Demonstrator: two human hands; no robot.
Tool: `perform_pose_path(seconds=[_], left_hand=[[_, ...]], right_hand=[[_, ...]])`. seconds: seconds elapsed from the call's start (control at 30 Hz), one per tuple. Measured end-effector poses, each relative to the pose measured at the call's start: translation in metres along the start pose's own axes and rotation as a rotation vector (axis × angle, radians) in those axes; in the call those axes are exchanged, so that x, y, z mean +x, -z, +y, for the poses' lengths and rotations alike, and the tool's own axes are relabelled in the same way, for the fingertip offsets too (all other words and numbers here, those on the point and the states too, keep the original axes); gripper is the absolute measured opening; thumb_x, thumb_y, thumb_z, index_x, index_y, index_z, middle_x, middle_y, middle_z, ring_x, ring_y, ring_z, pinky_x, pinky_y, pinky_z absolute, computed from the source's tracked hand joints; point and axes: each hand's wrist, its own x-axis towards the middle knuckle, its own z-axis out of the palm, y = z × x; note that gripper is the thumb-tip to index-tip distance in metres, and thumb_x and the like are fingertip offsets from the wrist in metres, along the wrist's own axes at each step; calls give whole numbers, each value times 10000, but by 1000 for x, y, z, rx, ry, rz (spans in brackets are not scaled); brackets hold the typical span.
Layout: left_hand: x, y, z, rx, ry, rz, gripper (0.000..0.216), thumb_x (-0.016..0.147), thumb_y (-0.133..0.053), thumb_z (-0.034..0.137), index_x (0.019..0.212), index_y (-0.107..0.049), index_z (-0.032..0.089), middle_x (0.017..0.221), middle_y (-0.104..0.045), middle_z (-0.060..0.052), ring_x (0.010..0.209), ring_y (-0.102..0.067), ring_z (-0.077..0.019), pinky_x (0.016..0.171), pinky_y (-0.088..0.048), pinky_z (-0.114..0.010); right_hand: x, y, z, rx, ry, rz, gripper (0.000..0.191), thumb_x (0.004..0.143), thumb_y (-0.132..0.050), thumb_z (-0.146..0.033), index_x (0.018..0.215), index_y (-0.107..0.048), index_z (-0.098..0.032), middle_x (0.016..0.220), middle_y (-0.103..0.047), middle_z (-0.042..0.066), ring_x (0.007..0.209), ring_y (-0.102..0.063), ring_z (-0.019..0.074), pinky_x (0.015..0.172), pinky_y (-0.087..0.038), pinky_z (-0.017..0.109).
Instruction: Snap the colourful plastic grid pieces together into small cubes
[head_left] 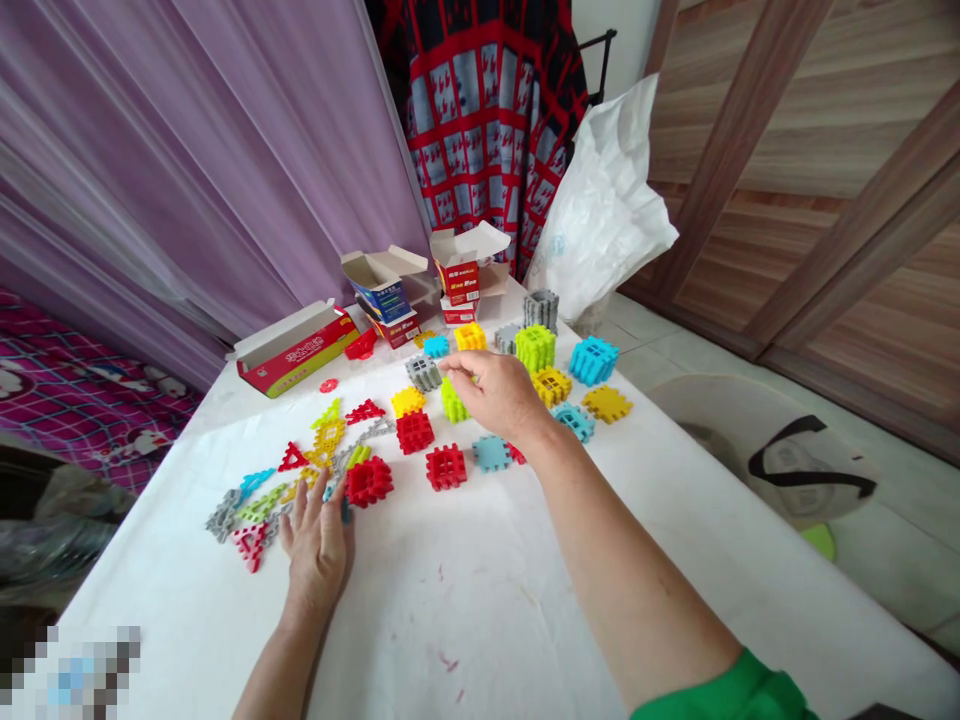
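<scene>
My left hand (316, 540) lies with its fingers spread on the table's left side. Its fingertips reach a heap of flat interlocking pieces, with a yellow piece (328, 440) just beyond them. A red cube of joined plastic pieces (369, 482) sits right beside its index finger. My right hand (499, 392) hovers over the cubes, fingers stretched leftward and thumb apart. Below its thumb is a lime green block (453, 402), partly hidden by the hand. Close to the fingertips stands a grey cube (423, 373); whether they touch it, I cannot tell.
More cubes stand around: red (446, 467), green (535, 347), blue (594, 360) and a grey ring-shaped stack (541, 310). Several opened cartons (300, 350) line the back edge. A white sack (600, 210) is behind the table, and a clear round tub (720, 440) sits on the floor at right.
</scene>
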Motion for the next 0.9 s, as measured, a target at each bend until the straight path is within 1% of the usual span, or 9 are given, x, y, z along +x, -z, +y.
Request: perform_pose_path(seconds=[0.13,0.2,0.3,0.43,0.67,0.77,0.9], left_hand=[[0,-5,-12,75,-81,-5,438,936,-365,359,1263,-604,194,1510,-419,-131,1476,-154,-284,1146,-74,-598],[-1,-7,-14,111,-97,1,423,924,-394,352,1264,-598,205,1514,-414,-128,1475,-156,-286,1142,-77,-602],[-5,-10,-10,159,-111,41,414,925,-391,335,1273,-582,222,1504,-428,-129,1475,-158,-285,1135,-89,-614],[-9,-10,1,184,-134,65,452,928,-378,344,1340,-524,230,1523,-396,-131,1480,-131,-286,1137,-88,-614],[-10,-3,18,168,-85,31,479,963,-268,337,1284,-595,194,1503,-425,-139,1472,-161,-299,1151,-38,-595],[-10,-3,19,153,-72,35,480,966,-260,330,1280,-595,189,1498,-433,-140,1473,-160,-294,1151,-53,-595],[-10,-4,14,125,-65,32,464,959,-298,331,1306,-566,179,1507,-419,-142,1475,-152,-291,1142,-95,-606]], right_hand=[[0,-1,0,-9,-6,-9,247,881,-520,-157,1008,-720,-225,1044,-745,19,968,-676,170,865,-486,272],[0,-1,-1,-17,-20,-25,251,883,-517,-158,1011,-720,-230,1044,-745,16,966,-676,167,871,-483,266],[0,-1,-3,-32,-43,-56,258,885,-513,-161,1018,-719,-242,1052,-742,8,977,-672,164,893,-476,264],[-1,-3,-3,-45,-38,-85,261,885,-511,-167,1018,-720,-247,1056,-741,7,981,-672,174,898,-481,284],[-3,-9,-2,-69,-24,-103,263,888,-508,-179,1024,-719,-255,1067,-740,9,987,-673,176,896,-485,293],[-3,-12,-2,-86,-15,-112,256,885,-510,-181,1023,-717,-243,1070,-739,18,985,-673,177,895,-481,289],[-5,-19,0,-130,-22,-152,252,883,-509,-177,1021,-713,-228,1070,-737,26,986,-671,191,872,-484,298]])
